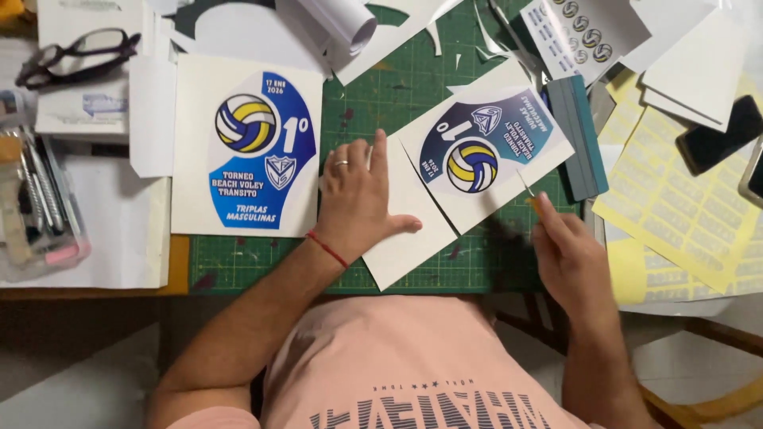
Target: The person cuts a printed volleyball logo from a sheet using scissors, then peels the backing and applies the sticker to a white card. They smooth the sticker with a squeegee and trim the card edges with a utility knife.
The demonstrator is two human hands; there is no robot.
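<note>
My left hand (359, 191) lies flat with fingers spread on a white sheet (405, 238) that carries a blue sticker with a volleyball picture (485, 147), on the green cutting mat (397, 87). My right hand (568, 254) grips a thin craft knife (527, 189) whose blade tip points at the sheet's lower right edge. A second, larger blue volleyball sticker sheet (250, 147) rests to the left of my left hand. A red thread is tied around my left wrist and a ring sits on one finger.
A grey-blue squeegee (579, 135) lies right of the sticker. Yellow label sheets (675, 206) and a dark phone (719, 135) sit at right. Glasses (75, 56) and a clear case of pens (40, 214) are at left. Paper scraps and a paper roll (342, 24) crowd the back.
</note>
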